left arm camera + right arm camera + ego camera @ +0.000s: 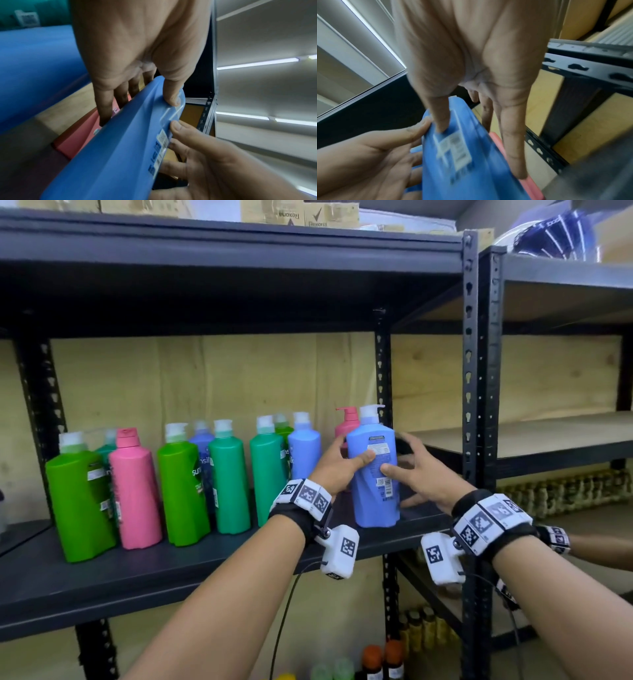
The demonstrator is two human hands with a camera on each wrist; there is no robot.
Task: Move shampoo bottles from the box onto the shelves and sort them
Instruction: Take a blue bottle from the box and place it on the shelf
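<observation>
A blue shampoo bottle (375, 491) with a white pump stands at the right end of the dark shelf (171, 570), label side toward me. Both hands hold it. My left hand (342, 462) grips its left side, thumb on the label and fingers behind. My right hand (414, 467) grips the right side, thumb by the barcode. In the left wrist view the left hand (130, 67) clamps the blue bottle (120, 148); in the right wrist view the right hand (471, 67) does the same on the blue bottle (471, 169). A pink pump bottle (347, 422) stands right behind it.
Several green, pink, teal and blue bottles (185, 484) line the shelf to the left. A black upright post (469, 371) borders the right end. Beyond it are bare wooden shelves (513, 436) and another person's hand (582, 546). Small bottles (565, 491) fill lower shelves.
</observation>
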